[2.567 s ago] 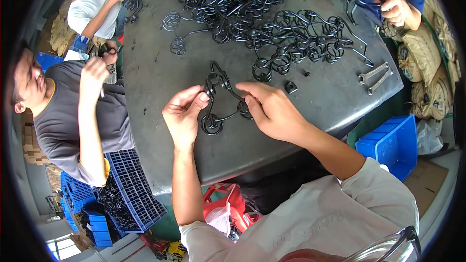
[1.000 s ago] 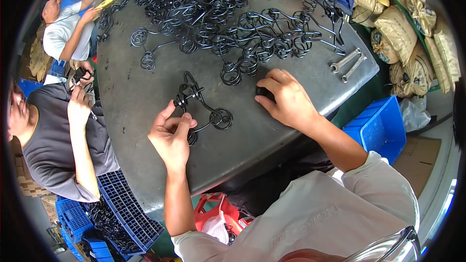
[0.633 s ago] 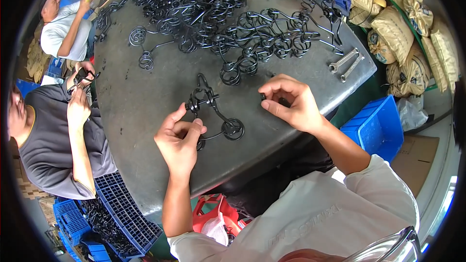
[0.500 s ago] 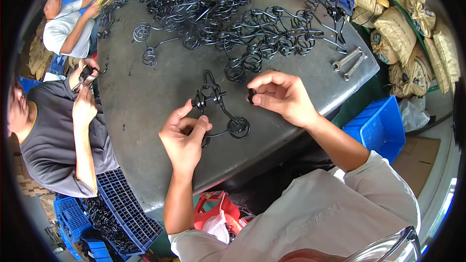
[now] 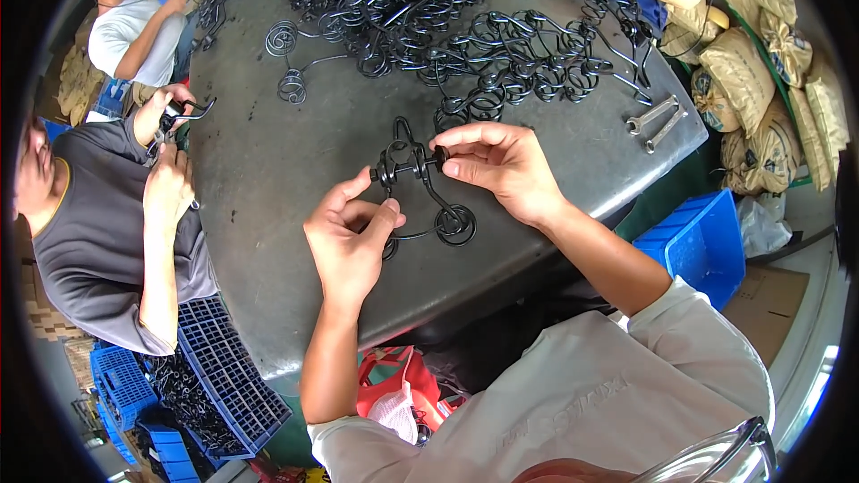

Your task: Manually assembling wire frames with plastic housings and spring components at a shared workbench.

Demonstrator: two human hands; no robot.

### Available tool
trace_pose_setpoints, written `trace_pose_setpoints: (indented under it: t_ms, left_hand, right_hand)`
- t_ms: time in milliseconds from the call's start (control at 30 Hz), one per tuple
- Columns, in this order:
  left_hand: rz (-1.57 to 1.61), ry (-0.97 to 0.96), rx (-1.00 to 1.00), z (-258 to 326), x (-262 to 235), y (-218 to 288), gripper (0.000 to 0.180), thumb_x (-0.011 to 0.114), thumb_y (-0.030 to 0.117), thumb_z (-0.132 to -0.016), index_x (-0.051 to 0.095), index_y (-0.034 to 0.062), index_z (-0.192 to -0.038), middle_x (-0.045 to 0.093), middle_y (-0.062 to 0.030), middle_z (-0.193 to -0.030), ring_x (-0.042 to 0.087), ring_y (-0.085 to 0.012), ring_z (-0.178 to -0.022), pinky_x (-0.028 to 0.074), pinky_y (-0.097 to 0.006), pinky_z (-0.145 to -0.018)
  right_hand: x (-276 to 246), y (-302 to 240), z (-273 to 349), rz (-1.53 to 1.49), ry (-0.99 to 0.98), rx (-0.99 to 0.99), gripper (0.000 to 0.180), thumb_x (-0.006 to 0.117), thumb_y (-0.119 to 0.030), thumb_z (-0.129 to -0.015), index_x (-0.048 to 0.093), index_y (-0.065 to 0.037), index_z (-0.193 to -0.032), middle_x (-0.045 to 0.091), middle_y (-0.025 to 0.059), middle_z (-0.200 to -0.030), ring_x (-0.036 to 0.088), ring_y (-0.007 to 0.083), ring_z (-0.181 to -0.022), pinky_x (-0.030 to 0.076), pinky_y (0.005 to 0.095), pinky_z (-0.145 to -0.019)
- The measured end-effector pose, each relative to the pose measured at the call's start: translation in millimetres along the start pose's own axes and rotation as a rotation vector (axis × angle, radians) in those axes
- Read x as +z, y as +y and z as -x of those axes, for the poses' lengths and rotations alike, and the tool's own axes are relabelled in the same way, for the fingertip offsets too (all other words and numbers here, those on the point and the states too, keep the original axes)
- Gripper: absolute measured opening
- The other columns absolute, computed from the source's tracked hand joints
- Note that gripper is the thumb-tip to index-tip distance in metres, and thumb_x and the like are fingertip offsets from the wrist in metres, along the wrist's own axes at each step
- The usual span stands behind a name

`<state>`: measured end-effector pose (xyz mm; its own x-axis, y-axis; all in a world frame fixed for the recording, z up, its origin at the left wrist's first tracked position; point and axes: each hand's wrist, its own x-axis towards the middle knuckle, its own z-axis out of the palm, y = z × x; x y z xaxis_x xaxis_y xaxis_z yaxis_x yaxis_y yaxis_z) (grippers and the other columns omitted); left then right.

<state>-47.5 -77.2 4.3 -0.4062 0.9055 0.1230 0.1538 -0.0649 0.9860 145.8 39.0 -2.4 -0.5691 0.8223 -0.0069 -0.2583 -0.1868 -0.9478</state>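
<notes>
My left hand (image 5: 349, 246) is closed on a black bent-wire piece with coiled ends (image 5: 455, 225), thumb and forefinger at its left side. A black bolt (image 5: 400, 172) runs crosswise through the wire loops, its head beside my left forefinger. Between thumb and forefinger, my right hand (image 5: 508, 170) pinches a small dark round part (image 5: 439, 157), probably a nut, at the bolt's right end. How far it sits on the thread cannot be made out. The wire piece is held over the grey table (image 5: 277, 179), near its front edge.
A heap of black wire pieces (image 5: 376, 0) covers the table's far side. Two wrenches (image 5: 658, 121) lie by the right corner. A blue bin (image 5: 698, 237) stands at the right, blue crates (image 5: 219, 367) at the lower left. Co-workers' hands (image 5: 170, 183) work at left and far right.
My right hand has moved left and brought the small dark part to the bolt's end. My left hand keeps its grip. The co-worker at left has turned a hooked wire piece outward.
</notes>
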Motion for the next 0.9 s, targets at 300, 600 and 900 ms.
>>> trace_pose_setpoints:
  t_ms: [300,600,900]
  left_hand:
    - [-0.053,-0.005,-0.016,0,-1,2,0.036,0.072,-0.004,-0.087,0.062,-0.0085,-0.121,0.072,-0.0062,-0.069,0.054,-0.0009,-0.056,0.040,-0.019,-0.052]
    - [-0.002,-0.003,0.007,2,-1,-3,0.035,0.072,-0.005,-0.087,0.065,-0.0051,-0.120,0.072,-0.0065,-0.069,0.057,-0.0019,-0.058,0.041,-0.019,-0.053]
    - [-0.056,0.012,-0.011,2,1,1,0.035,0.072,-0.005,-0.087,0.064,-0.0060,-0.121,0.072,-0.0063,-0.068,0.057,-0.0018,-0.058,0.042,-0.019,-0.054]
  right_hand:
    - [4,11,-4,0.057,-0.046,-0.072,0.032,0.074,0.009,-0.085,0.071,0.001,-0.115,0.067,0.0081,-0.114,0.065,0.0130,-0.099,0.057,0.0278,-0.092]
    - [6,9,-2,0.043,-0.088,-0.154,0.029,0.071,0.011,-0.087,0.072,0.001,-0.115,0.066,0.0092,-0.117,0.066,0.0143,-0.102,0.056,0.0272,-0.092]
    - [11,21,2,0.160,0.093,-0.176,0.020,0.071,0.008,-0.087,0.073,0.002,-0.105,0.070,0.0086,-0.106,0.070,0.0138,-0.096,0.059,0.0272,-0.086]
